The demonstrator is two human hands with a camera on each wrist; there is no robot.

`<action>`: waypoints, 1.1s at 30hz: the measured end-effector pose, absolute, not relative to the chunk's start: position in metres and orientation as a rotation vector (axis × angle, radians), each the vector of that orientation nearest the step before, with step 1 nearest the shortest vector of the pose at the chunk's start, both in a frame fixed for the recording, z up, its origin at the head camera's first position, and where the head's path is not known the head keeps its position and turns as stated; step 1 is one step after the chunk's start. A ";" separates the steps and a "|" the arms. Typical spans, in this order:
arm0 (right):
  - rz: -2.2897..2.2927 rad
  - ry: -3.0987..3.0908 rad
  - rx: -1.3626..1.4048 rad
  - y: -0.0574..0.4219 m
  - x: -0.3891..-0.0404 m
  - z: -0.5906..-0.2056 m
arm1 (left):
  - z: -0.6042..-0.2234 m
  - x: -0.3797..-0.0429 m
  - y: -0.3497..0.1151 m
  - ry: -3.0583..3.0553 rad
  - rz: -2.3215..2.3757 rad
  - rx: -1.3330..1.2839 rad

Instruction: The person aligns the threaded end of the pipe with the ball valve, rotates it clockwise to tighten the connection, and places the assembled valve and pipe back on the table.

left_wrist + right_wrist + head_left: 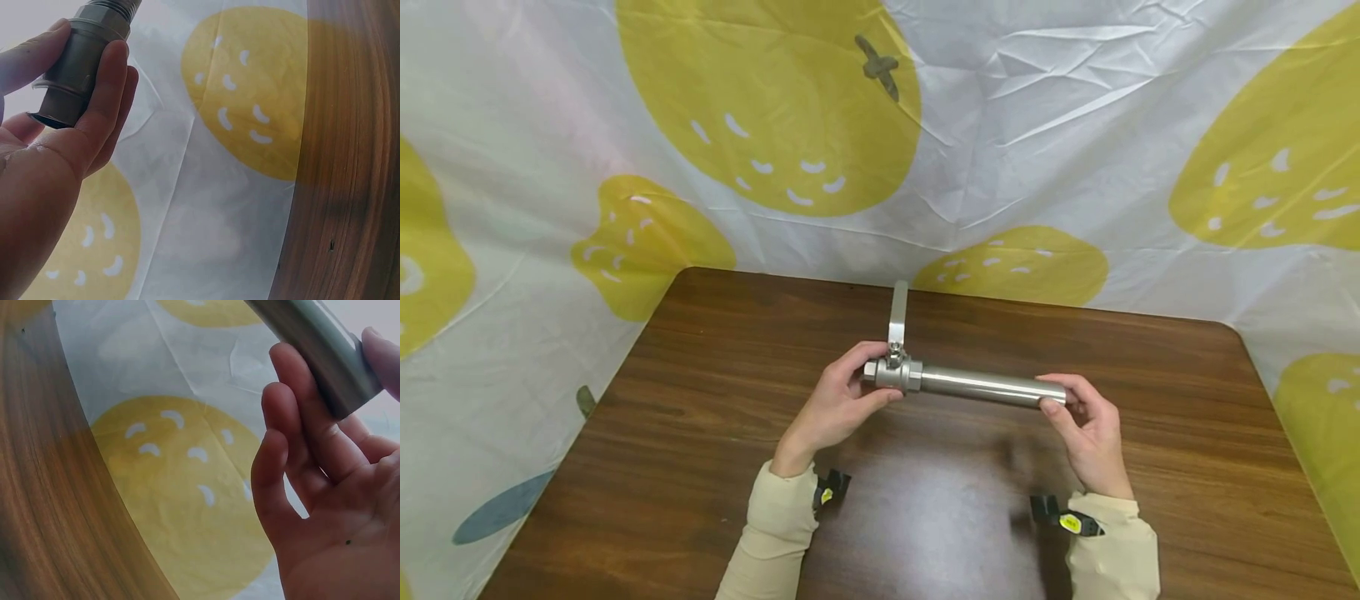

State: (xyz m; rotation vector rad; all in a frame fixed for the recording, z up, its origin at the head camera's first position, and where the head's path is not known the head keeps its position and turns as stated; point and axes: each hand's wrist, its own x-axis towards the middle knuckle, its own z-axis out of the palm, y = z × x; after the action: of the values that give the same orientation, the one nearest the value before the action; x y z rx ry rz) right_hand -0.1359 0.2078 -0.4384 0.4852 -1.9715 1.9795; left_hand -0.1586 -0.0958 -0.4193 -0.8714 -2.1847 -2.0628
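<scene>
A steel ball valve [891, 373] with a flat lever handle [898, 312] is joined to a smooth metal pipe [981, 386]. My left hand [835, 404] grips the valve body, thumb below and fingers behind. In the left wrist view the valve body [75, 65] lies between thumb and fingers, with threads showing at its upper end. My right hand [1093, 429] pinches the pipe's far end. In the right wrist view the pipe [325, 350] sits between thumb and index finger while the other fingers curve loosely. The lever points away from me, toward the back of the table.
A brown wood-grain table [647, 433] lies beneath both hands. Behind it and at its sides hangs a white cloth [1045, 125] printed with yellow fruit. Each wrist carries a dark strapped-on camera [831, 490].
</scene>
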 end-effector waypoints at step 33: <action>2.020 -1.992 0.655 0.211 -0.135 -0.436 | -0.417 -0.160 -0.102 -2.136 -2.054 -0.785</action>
State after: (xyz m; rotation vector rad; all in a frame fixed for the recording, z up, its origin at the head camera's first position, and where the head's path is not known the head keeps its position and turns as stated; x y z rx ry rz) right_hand -0.1352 0.2110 -0.4364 0.6554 -1.9921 2.0201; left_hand -0.1596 -0.1016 -0.4172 -0.7855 -2.1357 -2.0537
